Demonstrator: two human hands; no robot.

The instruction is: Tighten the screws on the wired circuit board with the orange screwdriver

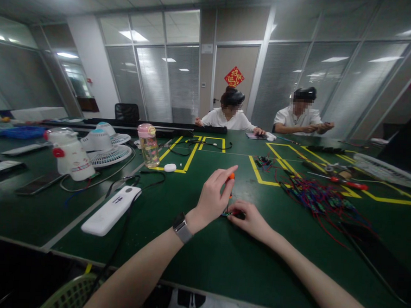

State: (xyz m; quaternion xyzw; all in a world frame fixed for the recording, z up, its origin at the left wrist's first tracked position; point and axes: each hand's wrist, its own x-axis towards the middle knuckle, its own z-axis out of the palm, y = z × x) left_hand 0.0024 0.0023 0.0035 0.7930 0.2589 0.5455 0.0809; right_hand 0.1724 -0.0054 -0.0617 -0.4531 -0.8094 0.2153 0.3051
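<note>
My left hand (214, 192), with a watch (182, 226) on its wrist, is closed around a small screwdriver (232, 176) with an orange handle. The screwdriver stands nearly upright, its dark shaft running down toward a small green circuit board (225, 214) on the table. My right hand (252, 218) rests low beside it, fingers pinched at the board's edge, where some red wire shows. Most of the board is hidden by my fingers. To the right lies a tangled heap of red and blue wires with small boards (317, 193).
A white power bank (113, 211) with a black cable lies left, near a pink-lidded bottle (148, 146), a white earbud case (170, 167) and white fans (110, 153). A red-handled screwdriver (349, 183) and a dark tablet-like slab (376, 257) lie right. Two people (229, 111) sit opposite.
</note>
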